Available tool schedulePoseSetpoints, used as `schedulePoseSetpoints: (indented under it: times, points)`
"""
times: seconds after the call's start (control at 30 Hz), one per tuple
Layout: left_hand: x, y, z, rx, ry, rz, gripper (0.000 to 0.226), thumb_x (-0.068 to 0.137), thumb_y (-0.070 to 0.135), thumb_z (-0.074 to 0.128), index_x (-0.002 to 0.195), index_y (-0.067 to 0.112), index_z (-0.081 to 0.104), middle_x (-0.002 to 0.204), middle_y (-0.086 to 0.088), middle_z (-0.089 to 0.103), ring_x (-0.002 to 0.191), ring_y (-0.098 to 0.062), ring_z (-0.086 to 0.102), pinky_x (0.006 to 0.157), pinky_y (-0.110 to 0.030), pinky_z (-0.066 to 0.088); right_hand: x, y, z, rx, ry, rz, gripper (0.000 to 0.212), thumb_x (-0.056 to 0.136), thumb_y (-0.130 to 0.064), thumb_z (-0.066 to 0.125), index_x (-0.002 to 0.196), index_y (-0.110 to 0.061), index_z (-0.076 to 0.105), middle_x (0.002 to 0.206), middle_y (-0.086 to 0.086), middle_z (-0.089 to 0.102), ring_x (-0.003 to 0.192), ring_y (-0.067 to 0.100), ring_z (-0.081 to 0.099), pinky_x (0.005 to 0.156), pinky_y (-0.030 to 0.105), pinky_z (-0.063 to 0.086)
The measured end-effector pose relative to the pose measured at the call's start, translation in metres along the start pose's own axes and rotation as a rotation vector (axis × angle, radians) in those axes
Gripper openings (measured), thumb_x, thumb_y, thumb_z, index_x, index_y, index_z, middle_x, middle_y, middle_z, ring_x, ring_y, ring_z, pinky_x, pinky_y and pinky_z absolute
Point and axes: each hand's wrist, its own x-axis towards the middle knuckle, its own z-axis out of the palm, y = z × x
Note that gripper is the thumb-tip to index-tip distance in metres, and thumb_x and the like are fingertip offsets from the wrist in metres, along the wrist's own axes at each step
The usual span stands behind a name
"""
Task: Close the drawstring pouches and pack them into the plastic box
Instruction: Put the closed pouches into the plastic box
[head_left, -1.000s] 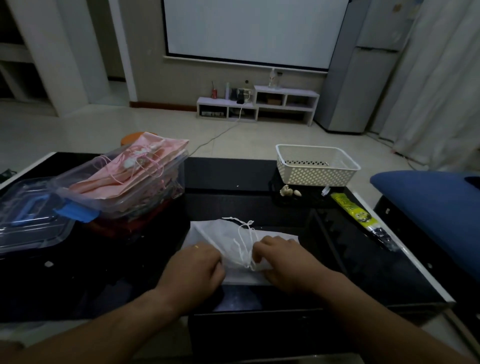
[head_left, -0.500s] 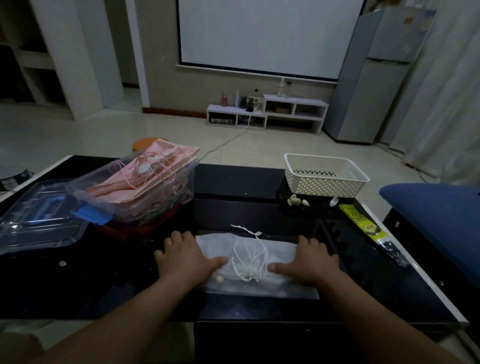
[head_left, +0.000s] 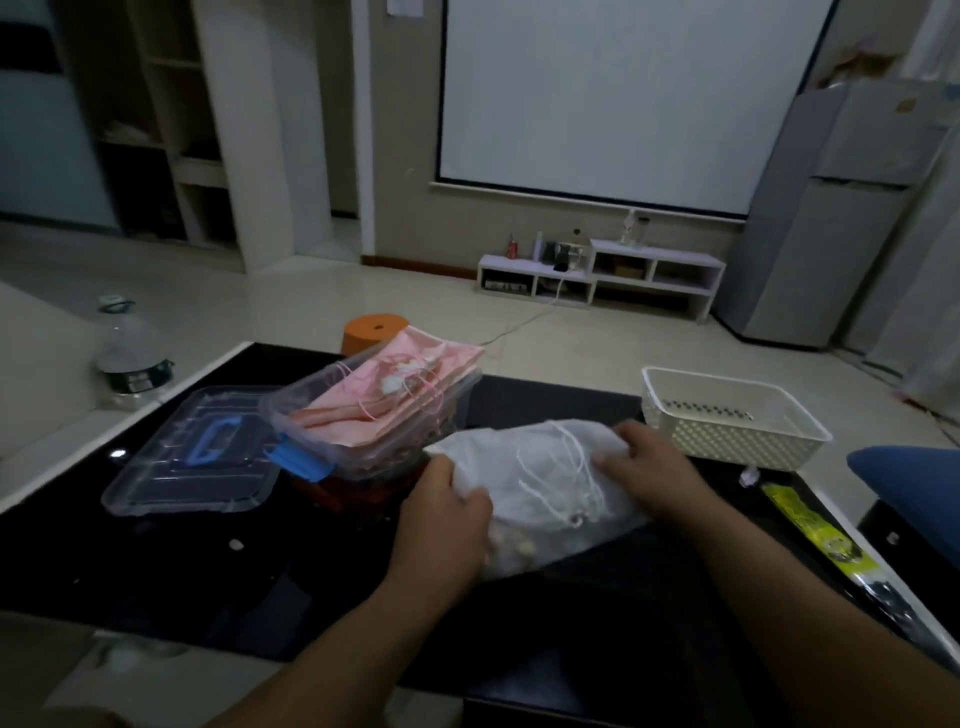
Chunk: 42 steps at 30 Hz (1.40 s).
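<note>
Left hand (head_left: 445, 514) and right hand (head_left: 649, 467) grip white pouch (head_left: 498, 457), long axis left-right.

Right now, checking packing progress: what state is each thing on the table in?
White fabric drawstring pouch: cords loose, gripped by left hand and right hand.
Clear plastic box: open, heaped with pink pouches.
Clear lid with blue handle: off, beside box.
White perforated basket: upright.
</note>
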Motion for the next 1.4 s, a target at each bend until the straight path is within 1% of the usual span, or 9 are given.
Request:
schedulePoseSetpoints:
  times: [0.13, 0.33, 0.5, 0.6, 0.7, 0.83, 1.0, 1.27, 1.4]
  points:
    - [0.028, 0.032, -0.052, -0.069, 0.161, 0.024, 0.016, 0.092, 0.009, 0.063, 0.087, 0.009, 0.048, 0.077, -0.006, 0.056, 0.069, -0.01, 0.056, 0.062, -0.028, 0.043, 0.057, -0.085, 0.016, 0.009, 0.032, -0.149, 0.015, 0.095, -0.027, 0.07, 0.107, -0.027, 0.06, 0.092, -0.006, 0.057, 0.088, 0.019, 0.057, 0.076, 0.032, 0.041]
    - [0.105, 0.011, -0.113, 0.385, 0.226, -0.068, 0.019, 0.087, 0.031, 0.058, 0.081, 0.019, 0.045, 0.091, -0.007, 0.064, 0.084, -0.03, 0.059, 0.073, -0.038, 0.045, 0.142, -0.175, 0.092, -0.117, -0.023, -0.3, 0.022, 0.098, -0.023, 0.059, 0.121, -0.022, 0.058, 0.105, 0.002, 0.059, 0.091, 0.024, 0.054, 0.081, 0.033, 0.041]
    - [0.14, -0.018, -0.124, 0.811, 0.204, 0.056, 0.067, 0.082, 0.043, 0.068, 0.139, 0.027, 0.037, 0.145, -0.004, 0.036, 0.137, -0.028, 0.035, 0.112, -0.046, 0.033, 0.187, -0.19, 0.155, -0.432, -0.189, -0.346, 0.034, 0.099, -0.023, 0.056, 0.132, -0.023, 0.052, 0.122, 0.009, 0.064, 0.098, 0.028, 0.06, 0.086, 0.038, 0.05]
    - [0.16, -0.029, -0.128, 0.793, -0.138, 0.224, 0.077, 0.094, 0.034, 0.061, 0.159, 0.037, 0.019, 0.166, 0.003, 0.019, 0.149, -0.024, 0.028, 0.118, -0.044, 0.033, 0.198, -0.192, 0.189, -0.555, -0.332, -0.339, 0.049, 0.097, -0.038, 0.064, 0.141, -0.024, 0.048, 0.127, 0.008, 0.063, 0.11, 0.026, 0.062, 0.094, 0.039, 0.05]
    - [0.177, -0.032, -0.12, 0.817, -0.558, 0.084, 0.061, 0.108, 0.048, 0.039, 0.163, 0.035, 0.015, 0.172, 0.003, 0.017, 0.153, -0.024, 0.028, 0.122, -0.046, 0.028, 0.206, -0.187, 0.216, -0.6, -0.476, -0.259, 0.044, 0.095, -0.045, 0.064, 0.133, -0.025, 0.056, 0.127, 0.004, 0.063, 0.111, 0.023, 0.06, 0.098, 0.041, 0.049]
    - [0.2, -0.043, -0.106, 0.874, -0.699, -0.172, 0.081, 0.101, 0.067, 0.039, 0.164, 0.038, -0.004, 0.173, -0.006, 0.013, 0.156, -0.033, 0.02, 0.124, -0.054, 0.02, 0.213, -0.186, 0.227, -0.753, -0.567, -0.243, 0.044, 0.097, -0.032, 0.067, 0.136, -0.02, 0.053, 0.129, 0.006, 0.06, 0.11, 0.023, 0.059, 0.099, 0.04, 0.048]
    - [0.217, -0.04, -0.097, 1.002, -0.858, -0.278, 0.066, 0.107, 0.049, 0.041, 0.165, 0.031, 0.014, 0.168, -0.009, 0.026, 0.152, -0.033, 0.028, 0.121, -0.049, 0.024, 0.207, -0.195, 0.241, -0.948, -0.611, -0.241, 0.052, 0.098, -0.024, 0.064, 0.147, -0.017, 0.046, 0.138, 0.012, 0.056, 0.122, 0.027, 0.058, 0.107, 0.044, 0.049]
    - [0.211, -0.039, -0.104, 1.1, -0.891, -0.178, 0.048, 0.106, 0.036, 0.048, 0.151, 0.02, 0.045, 0.155, -0.012, 0.046, 0.143, -0.034, 0.04, 0.119, -0.048, 0.031, 0.191, -0.218, 0.16, -0.443, -0.552, -0.269, 0.053, 0.101, -0.035, 0.061, 0.15, -0.031, 0.042, 0.143, 0.005, 0.055, 0.124, 0.024, 0.056, 0.104, 0.045, 0.046]
    - [0.208, -0.038, -0.112, 0.939, -0.665, -0.017, 0.048, 0.094, 0.058, 0.052, 0.126, 0.024, 0.062, 0.12, -0.008, 0.066, 0.104, -0.025, 0.065, 0.098, -0.044, 0.053, 0.162, -0.219, 0.103, -0.542, -0.614, -0.294, 0.03, 0.1, -0.057, 0.057, 0.097, -0.027, 0.064, 0.1, -0.004, 0.068, 0.09, 0.01, 0.062, 0.085, 0.032, 0.045]
